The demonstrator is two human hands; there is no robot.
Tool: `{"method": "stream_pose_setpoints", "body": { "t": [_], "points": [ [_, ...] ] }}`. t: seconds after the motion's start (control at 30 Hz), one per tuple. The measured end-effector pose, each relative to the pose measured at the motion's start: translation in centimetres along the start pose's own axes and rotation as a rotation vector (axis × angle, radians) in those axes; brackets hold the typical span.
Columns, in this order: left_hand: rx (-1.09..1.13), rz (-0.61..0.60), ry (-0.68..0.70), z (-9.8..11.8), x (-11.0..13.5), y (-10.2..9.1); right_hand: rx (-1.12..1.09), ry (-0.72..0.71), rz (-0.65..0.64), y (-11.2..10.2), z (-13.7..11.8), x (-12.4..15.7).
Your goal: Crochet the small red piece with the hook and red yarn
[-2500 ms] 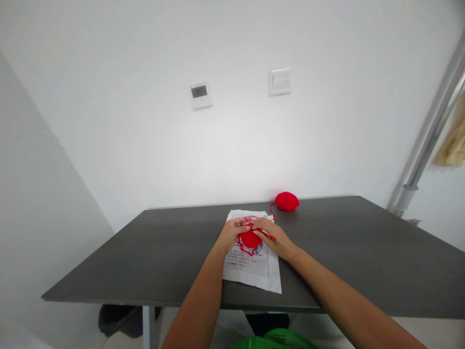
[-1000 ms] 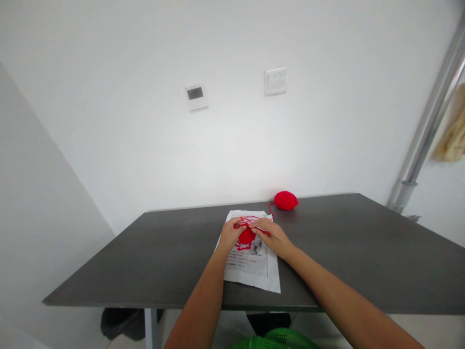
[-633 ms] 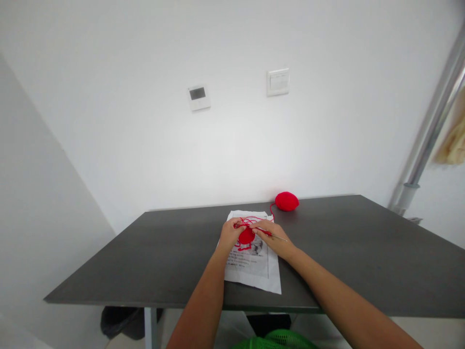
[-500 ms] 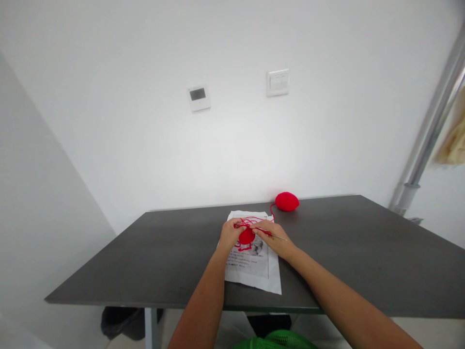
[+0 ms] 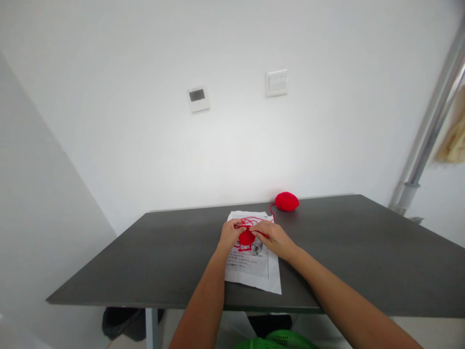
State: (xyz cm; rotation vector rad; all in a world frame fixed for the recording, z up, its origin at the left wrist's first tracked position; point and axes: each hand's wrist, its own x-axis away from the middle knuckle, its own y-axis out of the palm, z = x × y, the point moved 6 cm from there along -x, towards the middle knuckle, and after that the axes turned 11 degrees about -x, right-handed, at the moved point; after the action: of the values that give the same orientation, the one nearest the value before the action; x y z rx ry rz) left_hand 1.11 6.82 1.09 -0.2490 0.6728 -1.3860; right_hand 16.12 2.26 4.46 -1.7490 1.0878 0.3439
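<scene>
My left hand [image 5: 229,234] is closed on a small round red crochet piece [image 5: 247,237], held just above a printed paper sheet [image 5: 254,269]. My right hand [image 5: 271,237] pinches a thin metal crochet hook [image 5: 273,238] whose tip sits at the piece. Loose red yarn [image 5: 256,222] loops over my fingers and trails back to a red yarn ball [image 5: 286,201] near the table's far edge.
The dark grey table [image 5: 363,257] stands against a white wall. A metal pole [image 5: 428,135] rises at the far right corner. Below the front edge are a green basket [image 5: 276,339] and a black bin [image 5: 123,322].
Both hands stay over the paper with small working motions. The crochet piece has shifted slightly left and up since the earliest frame, and the hook now lies closer to my right hand.
</scene>
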Motion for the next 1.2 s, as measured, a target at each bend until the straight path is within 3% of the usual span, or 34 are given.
{"method": "stream_pose_setpoints", "body": {
  "t": [0.43,0.53,0.6,0.73,0.83,1.07,1.2],
  "points": [
    [-0.017,0.006,0.005,0.4,0.2,-0.1,0.051,-0.12,-0.118,0.3,-1.0,0.0],
    [-0.038,0.04,0.015,0.6,0.2,-0.4,-0.007,-0.089,-0.101,0.2,-0.8,0.1],
    [-0.001,0.026,-0.001,0.4,0.2,-0.4,-0.092,0.01,-0.036,-0.1,0.1,0.0],
    [0.219,-0.154,-0.15,-1.0,0.5,0.8,-0.416,0.28,0.109,-0.4,2.4,0.2],
    [0.401,-0.284,-0.205,-1.3,1.0,1.6,-0.639,0.372,0.177,-0.6,3.2,0.2],
    [0.687,-0.47,-0.243,0.1,1.9,2.0,-0.787,0.412,0.305,-1.2,3.4,0.6],
    [0.765,-0.478,-0.258,0.5,2.1,1.9,-0.747,0.37,0.318,-1.2,3.4,0.6]
  ]
}}
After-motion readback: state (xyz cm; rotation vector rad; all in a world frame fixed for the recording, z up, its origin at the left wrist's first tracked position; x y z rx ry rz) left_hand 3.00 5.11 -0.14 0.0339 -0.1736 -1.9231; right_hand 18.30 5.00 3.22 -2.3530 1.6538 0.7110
